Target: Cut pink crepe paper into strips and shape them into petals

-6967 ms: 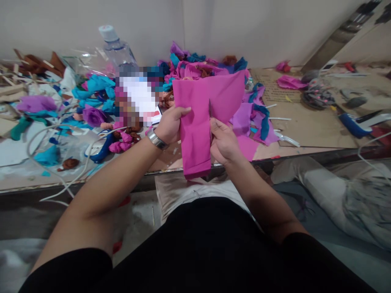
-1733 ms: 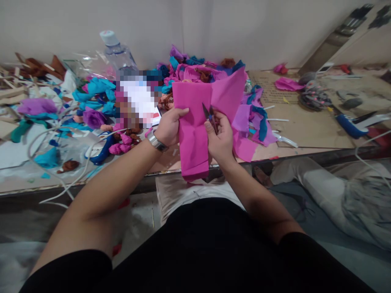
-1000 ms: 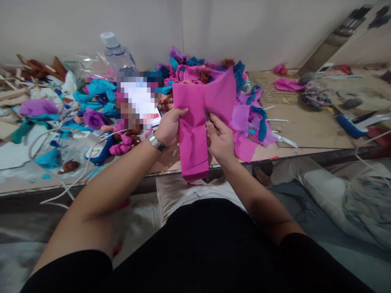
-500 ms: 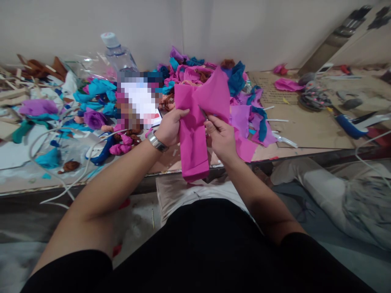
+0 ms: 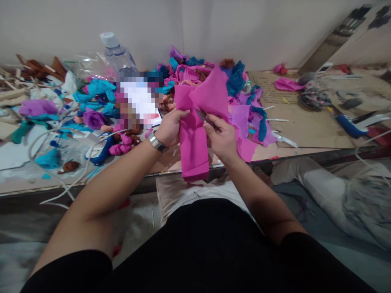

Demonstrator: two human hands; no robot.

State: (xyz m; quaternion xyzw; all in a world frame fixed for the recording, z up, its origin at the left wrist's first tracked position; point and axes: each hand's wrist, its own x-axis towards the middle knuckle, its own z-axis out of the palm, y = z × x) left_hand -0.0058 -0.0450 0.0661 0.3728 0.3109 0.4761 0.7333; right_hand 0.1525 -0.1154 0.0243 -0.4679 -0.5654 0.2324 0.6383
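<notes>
A long folded strip of bright pink crepe paper (image 5: 194, 152) hangs upright in front of me over the table's edge. My left hand (image 5: 170, 127) grips its left side, thumb on top and fingers behind it. In my right hand (image 5: 222, 134) is a pair of scissors (image 5: 201, 115), the handles mostly hidden by my fingers. The dark blades point up and left against the paper, slightly apart. Above them, a wide pink flap (image 5: 212, 91) spreads to the upper right, partly cut from the strip.
Crumpled teal and purple paper pieces (image 5: 236, 79) heap up behind my hands. A plastic bottle (image 5: 119, 55) and a partly blurred phone (image 5: 142, 99) stand to the left, near a white cable (image 5: 87, 162). At right lie cardboard (image 5: 305, 122) and a blue-handled tool (image 5: 350, 126). Another person's leg (image 5: 324, 183) shows below.
The scissors have shifted slightly left and down, and their blades have parted. The upper pink flap has moved a little left. My left hand stays in place.
</notes>
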